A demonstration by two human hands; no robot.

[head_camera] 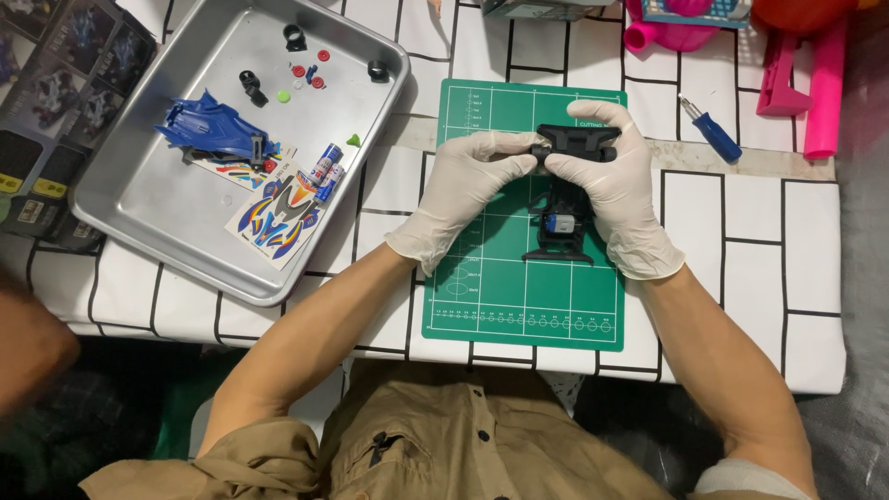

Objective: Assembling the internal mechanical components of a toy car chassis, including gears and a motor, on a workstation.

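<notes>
Over the green mat [482, 306], the gloved left hand [460, 190] and right hand [616, 190] both pinch the far end of a black chassis [562, 222]. Even pressure from both thumbs would likely seat the part squarely; a tray [139, 199] holding the blue body [211, 131] lies well apart on the left.

A table [741, 241] is covered by a white cloth [722, 306] lined in black. A green cutting mat [482, 306] is laid at the centre, a metal tray [176, 213] at the left, and a blue screwdriver [711, 129] at the far right.
</notes>
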